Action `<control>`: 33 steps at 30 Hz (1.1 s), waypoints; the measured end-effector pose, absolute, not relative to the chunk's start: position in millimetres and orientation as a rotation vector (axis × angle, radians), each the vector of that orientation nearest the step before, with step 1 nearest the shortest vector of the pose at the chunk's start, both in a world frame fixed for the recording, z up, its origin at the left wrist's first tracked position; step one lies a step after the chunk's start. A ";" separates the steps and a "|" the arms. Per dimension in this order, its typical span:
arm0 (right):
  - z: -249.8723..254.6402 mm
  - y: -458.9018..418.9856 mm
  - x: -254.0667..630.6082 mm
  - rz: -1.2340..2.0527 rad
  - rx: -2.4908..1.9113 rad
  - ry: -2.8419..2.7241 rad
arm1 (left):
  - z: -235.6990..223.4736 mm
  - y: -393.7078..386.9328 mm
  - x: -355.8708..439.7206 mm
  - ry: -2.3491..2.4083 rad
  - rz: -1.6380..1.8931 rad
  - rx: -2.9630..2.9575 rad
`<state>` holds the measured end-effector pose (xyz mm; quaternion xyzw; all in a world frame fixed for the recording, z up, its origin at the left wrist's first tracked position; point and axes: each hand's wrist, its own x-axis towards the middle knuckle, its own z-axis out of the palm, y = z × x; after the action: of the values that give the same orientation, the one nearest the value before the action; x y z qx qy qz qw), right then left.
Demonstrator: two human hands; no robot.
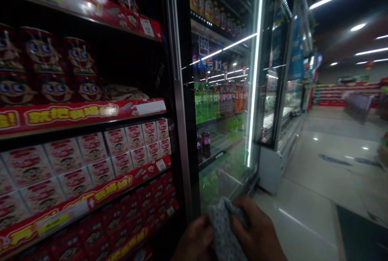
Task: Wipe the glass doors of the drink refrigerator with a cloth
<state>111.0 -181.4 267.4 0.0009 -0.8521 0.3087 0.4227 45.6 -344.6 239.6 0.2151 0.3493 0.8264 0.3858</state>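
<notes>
At the lower middle of the head view, a grey patterned cloth [223, 224] is bunched between my two hands. My right hand [257, 228] grips its right side, fingers curled into the folds. On the cloth's left side my left hand [195, 238] is closed against it, partly cut off by the lower edge and a little blurred. Just beyond the hands stands the glass door [224, 131] of a drinks cooler, with its metal frame edge [181, 131] to the left. Whether the cloth touches the glass, I cannot tell.
Shelves on the left hold red cans [80, 56], white cartons [91, 147] and red boxes [133, 212]. Bottles [209, 99] stand inside the cooler. A folded beige cloth [127, 91] lies on the can shelf. Further right are another chiller [271, 164] and a shiny tiled floor [306, 220].
</notes>
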 end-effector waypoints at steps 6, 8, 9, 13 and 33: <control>268.8 -190.6 107.3 0.803 -0.052 -2.132 | 241.0 -336.2 48.2 0.856 2.189 0.368; 270.3 -189.3 107.9 0.858 -0.087 -2.150 | 243.2 -337.7 46.9 0.893 2.199 0.316; 272.1 -187.9 108.7 0.896 -0.116 -2.156 | 244.0 -338.9 45.9 0.907 2.206 0.304; 285.1 -177.2 113.2 1.103 -0.329 -2.186 | 244.9 -344.2 40.1 0.951 2.210 0.288; 260.9 -146.3 96.8 1.875 -0.114 -2.159 | 267.9 -359.1 25.1 1.192 2.063 0.202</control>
<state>96.8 -146.3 260.9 -0.0395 -0.7470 0.6489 0.1393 25.1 -359.1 267.9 0.0785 0.4637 0.8028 0.3665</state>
